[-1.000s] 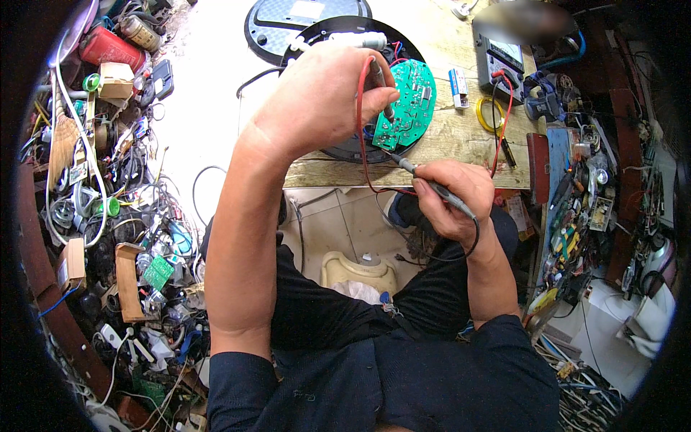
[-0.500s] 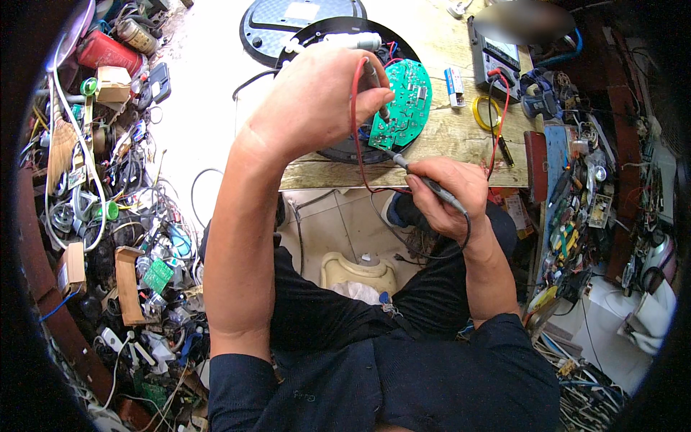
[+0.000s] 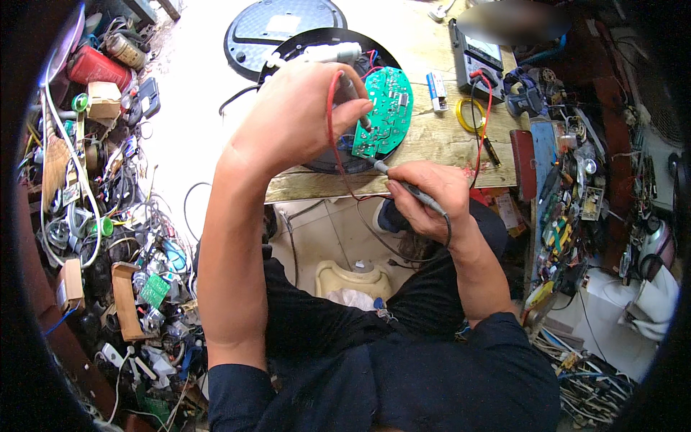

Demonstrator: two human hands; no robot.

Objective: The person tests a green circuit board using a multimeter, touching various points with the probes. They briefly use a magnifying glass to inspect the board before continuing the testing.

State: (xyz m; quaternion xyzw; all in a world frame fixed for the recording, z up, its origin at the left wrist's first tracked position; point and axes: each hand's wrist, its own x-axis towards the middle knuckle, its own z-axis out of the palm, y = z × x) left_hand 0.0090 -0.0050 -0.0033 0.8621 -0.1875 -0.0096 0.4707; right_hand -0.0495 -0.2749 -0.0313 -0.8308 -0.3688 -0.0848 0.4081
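Note:
A green circuit board [image 3: 392,108] lies in a round black housing [image 3: 374,52] at the front of the wooden table. My left hand [image 3: 306,108] reaches over the housing, its fingers closed around the red-leaded test probe [image 3: 366,121], whose tip points down at the board. From the near side my right hand [image 3: 432,194] grips the black-leaded test probe [image 3: 414,189] like a pen, with its tip at the board's lower edge. Whether either tip touches metal is too small to tell. Both leads run to a multimeter [image 3: 479,61] on the right.
A round black cover [image 3: 277,29] lies behind the housing. Right of the board are a small blue-and-white box [image 3: 436,92], a yellow ring-shaped roll [image 3: 471,115] and a dark marker-like stick [image 3: 492,153]. Piled parts and cables [image 3: 144,237] fill the left side; a cream stool [image 3: 353,277] stands below.
The whole view has shifted slightly, so the table and its things sit a little further left and lower. Both hands keep their probes at the board.

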